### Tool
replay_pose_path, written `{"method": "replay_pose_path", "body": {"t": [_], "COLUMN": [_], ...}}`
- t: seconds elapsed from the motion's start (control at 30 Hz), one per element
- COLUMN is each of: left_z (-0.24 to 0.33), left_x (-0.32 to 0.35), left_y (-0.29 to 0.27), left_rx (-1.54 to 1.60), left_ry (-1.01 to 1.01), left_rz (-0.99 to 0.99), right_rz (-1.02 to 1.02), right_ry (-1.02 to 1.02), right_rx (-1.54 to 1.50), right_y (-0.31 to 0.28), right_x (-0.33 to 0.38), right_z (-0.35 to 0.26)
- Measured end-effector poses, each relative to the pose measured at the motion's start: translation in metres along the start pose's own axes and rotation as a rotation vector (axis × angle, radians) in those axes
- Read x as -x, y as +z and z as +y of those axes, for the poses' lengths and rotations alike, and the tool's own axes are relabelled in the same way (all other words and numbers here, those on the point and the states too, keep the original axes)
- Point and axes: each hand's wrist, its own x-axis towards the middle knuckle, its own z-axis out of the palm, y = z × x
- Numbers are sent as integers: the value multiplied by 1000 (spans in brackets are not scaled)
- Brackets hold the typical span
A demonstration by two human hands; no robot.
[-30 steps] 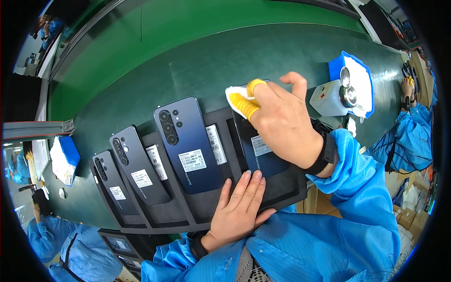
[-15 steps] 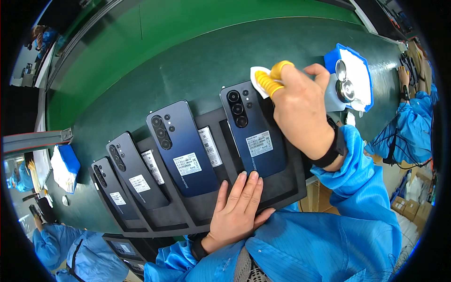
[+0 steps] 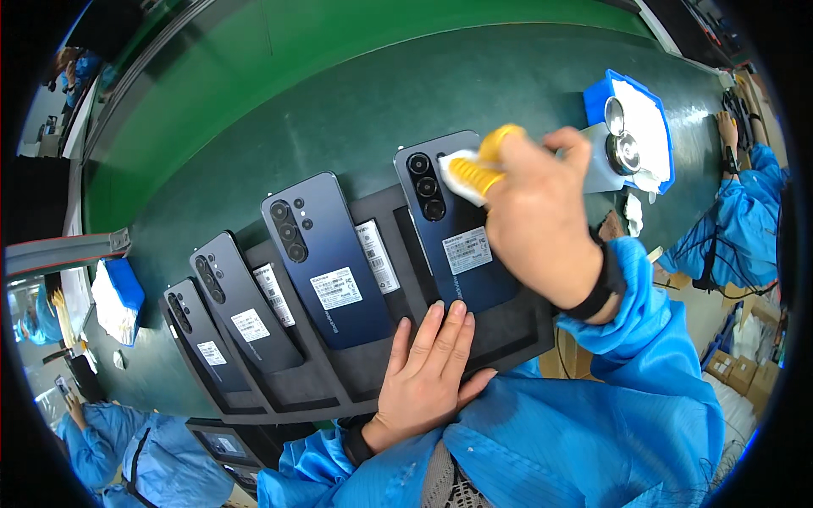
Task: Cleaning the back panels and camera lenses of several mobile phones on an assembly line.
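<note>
Several dark blue phones lie back up in a black foam tray [image 3: 533,339]. My left hand [image 3: 428,372] is flat, fingers stretched out, its fingertips on the lower edge of the rightmost phone [image 3: 457,218]. Yellow ribbed finger cots [image 3: 476,176] cover fingertips of my right hand [image 3: 542,224]. That hand pinches a white wipe [image 3: 450,172] against the phone's back, just right of its camera lenses. To the left are a larger-looking blue phone [image 3: 330,237], a grey phone [image 3: 246,284] and another dark phone [image 3: 193,326], each with a white label.
At the right stand a blue bin [image 3: 598,106] of white wipes and a dispenser bottle [image 3: 599,165] with a metal lid flipped up. A crumpled white wipe [image 3: 633,214] lies nearby. Another blue bin [image 3: 127,288] is at the left. Co-workers in blue sit on both sides.
My right hand has moved the wipe down and left, from the phone's upper right corner to beside the lenses. My left hand stays nearly in place.
</note>
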Motion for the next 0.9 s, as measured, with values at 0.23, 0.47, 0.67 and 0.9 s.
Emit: {"method": "replay_pose_path", "body": {"t": [0.23, 0.47, 0.67, 0.9], "left_z": [1, 1, 1, 2], "left_x": [-1, 0, 0, 0], "left_y": [-1, -1, -1, -1], "left_rx": [3, 24, 37, 31], "left_ry": [8, -1, -10, -8], "left_rz": [2, -4, -2, 8], "right_rz": [48, 7, -13, 10], "right_ry": [-67, 36, 64, -60], "right_rx": [-169, 9, 6, -158], "right_y": [10, -6, -9, 4], "right_x": [-7, -7, 5, 7], "right_z": [1, 16, 2, -12]}}
